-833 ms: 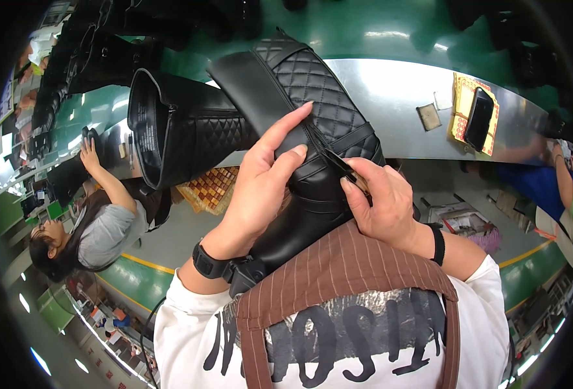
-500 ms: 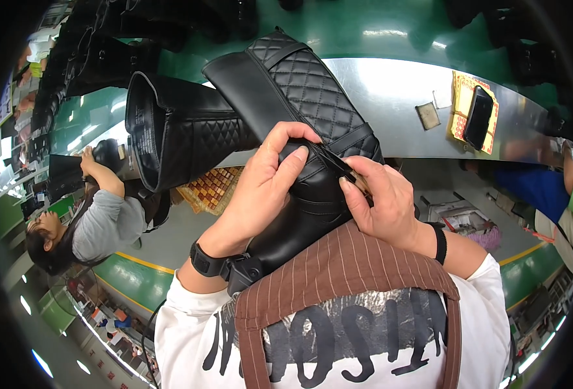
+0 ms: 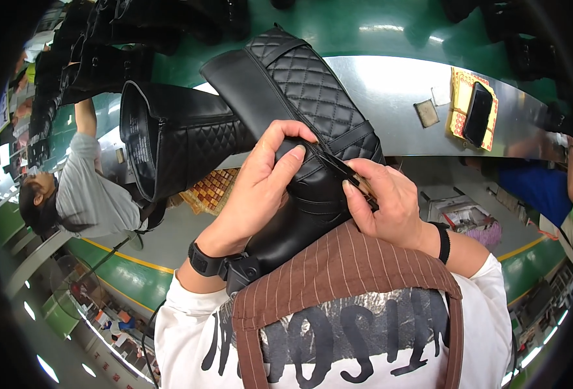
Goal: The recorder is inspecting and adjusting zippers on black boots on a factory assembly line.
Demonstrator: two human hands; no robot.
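Observation:
A tall black boot [image 3: 322, 91] with a quilted shaft panel and straps lies across the workbench edge and my lap, its toe toward me. My left hand [image 3: 260, 175] is closed on the boot's ankle, thumb and forefinger pinching the leather beside the lower end of the zipper. My right hand [image 3: 387, 201] grips a slim black two-pronged tool [image 3: 339, 166], like thread snips, with its tips at that same spot. Part of the tool is hidden in my fingers. A second black boot [image 3: 189, 139] lies to the left, its open top facing left.
The metal workbench [image 3: 390, 97] carries a dark phone [image 3: 478, 115] on yellow printed paper [image 3: 458, 120], and a small brown square pad [image 3: 426, 113]. A co-worker in a grey shirt [image 3: 89, 194] is at the left. More black boots [image 3: 115, 71] stand across the bench.
The tool's prongs look closer together at the zipper, and my right hand has shifted slightly. The co-worker at the left has raised an arm toward the far boots.

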